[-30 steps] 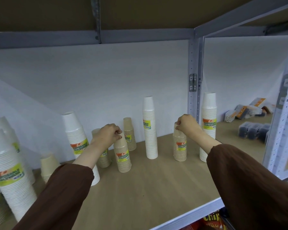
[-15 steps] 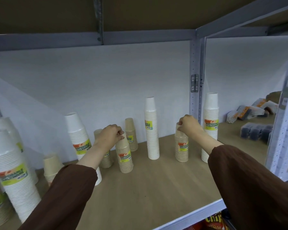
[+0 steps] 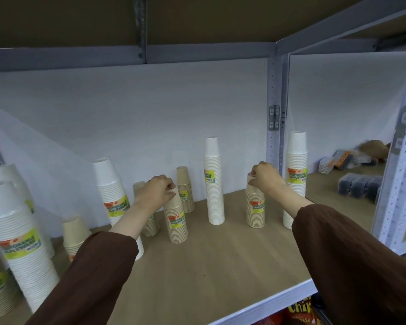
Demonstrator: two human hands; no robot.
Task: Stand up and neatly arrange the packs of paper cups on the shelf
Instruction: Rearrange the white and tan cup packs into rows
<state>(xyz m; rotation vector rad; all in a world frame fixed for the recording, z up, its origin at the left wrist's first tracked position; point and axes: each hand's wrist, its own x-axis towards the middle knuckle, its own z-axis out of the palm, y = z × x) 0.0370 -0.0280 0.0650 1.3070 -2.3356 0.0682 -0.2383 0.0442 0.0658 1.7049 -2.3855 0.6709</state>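
My left hand [image 3: 157, 193] is closed over the top of a short tan pack of cups [image 3: 176, 221], fingers curled round its uppermost cup, and my right hand [image 3: 265, 178] is pinched the same way on the top of another short tan pack [image 3: 255, 207] further right. Both packs stand upright on the wooden shelf [image 3: 220, 266], each a nested column of kraft-coloured cups wearing a yellow-green label with an orange corner that reads "disposable tableware". Between my two hands, a little farther back, stands a tall slim white pack [image 3: 213, 184] with its label turned partly away. Just right of my right hand, beside the grey upright post [image 3: 276, 109], is a taller, wider white pack [image 3: 295, 177] — my forearm crosses its lower part. Behind my left hand are two more tan packs, one at the far wall [image 3: 185, 188] and one mostly hidden by my wrist [image 3: 148, 221]. To the left stands a broad white pack [image 3: 113, 195], leaning in this wide view, then a small tan one [image 3: 74, 233], and at the near left edge large white packs [image 3: 19, 240] — all upright. My sleeves are dark brown.
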